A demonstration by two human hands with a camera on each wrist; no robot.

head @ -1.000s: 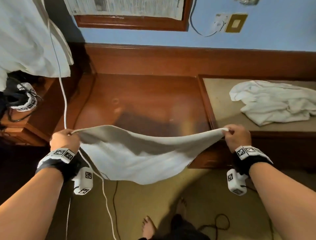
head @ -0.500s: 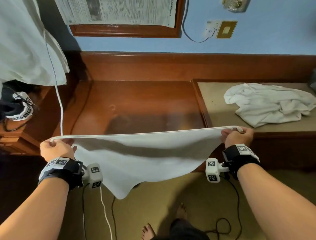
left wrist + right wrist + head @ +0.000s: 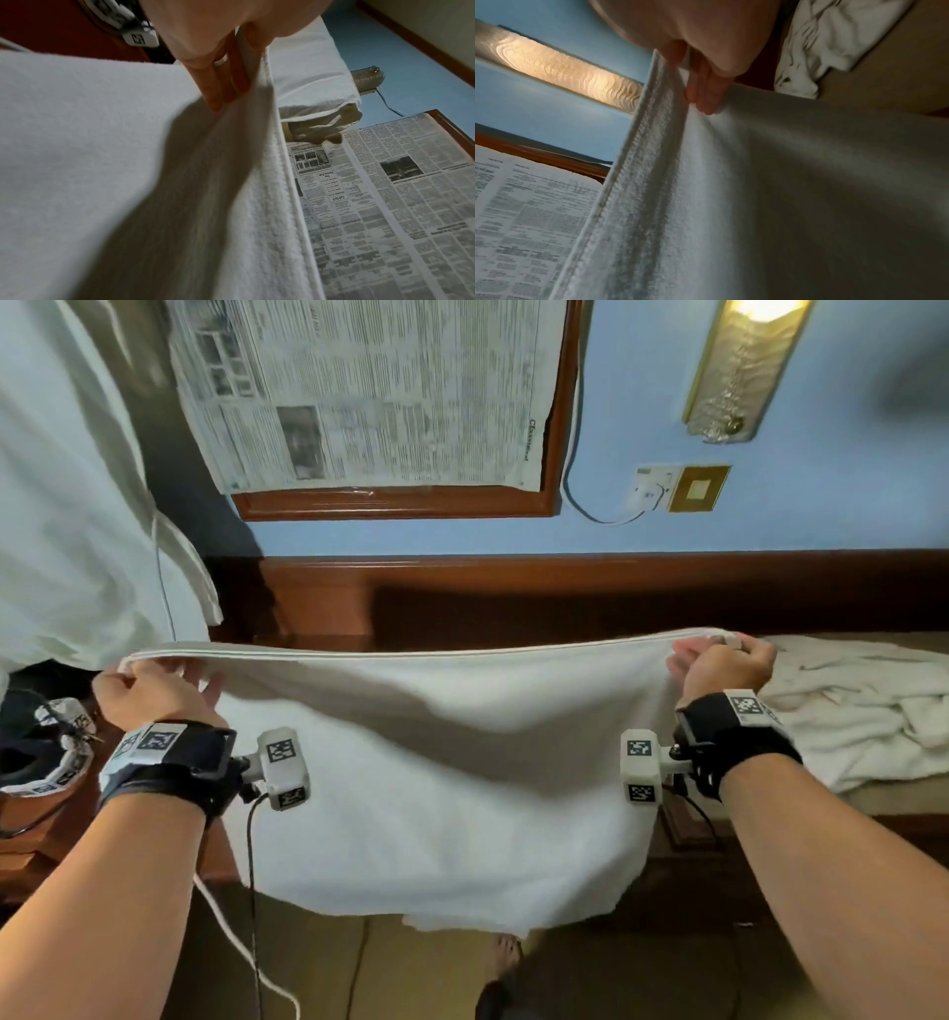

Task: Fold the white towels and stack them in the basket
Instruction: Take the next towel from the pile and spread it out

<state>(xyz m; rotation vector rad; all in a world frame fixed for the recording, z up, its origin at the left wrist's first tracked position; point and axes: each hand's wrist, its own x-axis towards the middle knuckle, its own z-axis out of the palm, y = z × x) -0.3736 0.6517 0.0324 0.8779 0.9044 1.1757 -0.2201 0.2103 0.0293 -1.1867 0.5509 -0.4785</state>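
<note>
A big white terry towel (image 3: 436,762) is pinched at its top corners by the left hand (image 3: 149,690) and right hand (image 3: 719,670) and held up flat. Behind it are a brown wooden desk (image 3: 318,608) and a blue wall (image 3: 821,505). More crumpled white towels (image 3: 862,711) lie at the right.

We face a pale blue wall (image 3: 821,516), a lit frosted-glass wall lamp (image 3: 739,372), a wood-framed board covered with newspaper (image 3: 369,392), dark wooden panelling (image 3: 565,593), tan carpet floor (image 3: 411,968).

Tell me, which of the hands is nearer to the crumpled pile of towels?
Right. The right hand pinches the towel corner just beside the crumpled pile; the left hand holds the opposite corner.
</note>
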